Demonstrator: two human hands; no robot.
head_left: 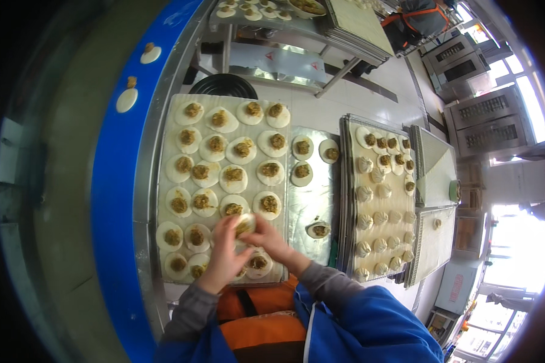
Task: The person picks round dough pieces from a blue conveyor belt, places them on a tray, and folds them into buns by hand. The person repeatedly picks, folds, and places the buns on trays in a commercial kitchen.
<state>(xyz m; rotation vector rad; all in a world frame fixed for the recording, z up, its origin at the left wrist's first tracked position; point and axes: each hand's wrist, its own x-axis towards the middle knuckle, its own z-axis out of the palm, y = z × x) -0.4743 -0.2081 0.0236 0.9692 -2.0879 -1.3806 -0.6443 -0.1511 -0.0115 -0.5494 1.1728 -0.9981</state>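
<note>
Both my hands are raised over the lower middle of a paper-lined tray (250, 192), holding one round dough wrapper (244, 224) with brown-yellow filling in it. My left hand (224, 249) is closed on its left side, fingers pointing up. My right hand (269, 235) pinches its right edge. The wrapper looks partly gathered, but the fingertips hide its rim. Beneath and around my hands, the tray holds rows of flat white wrappers (270, 172), each with a mound of filling. Some of the nearest ones are covered by my hands.
Left of the tray runs a blue conveyor belt (116, 242) carrying two wrappers with filling. To the right, a metal surface (309, 196) holds several filled wrappers. Beyond it, a stacked tray (399, 202) bears pleated buns (364, 193) and open wrappers. A black round basin (225, 86) sits behind.
</note>
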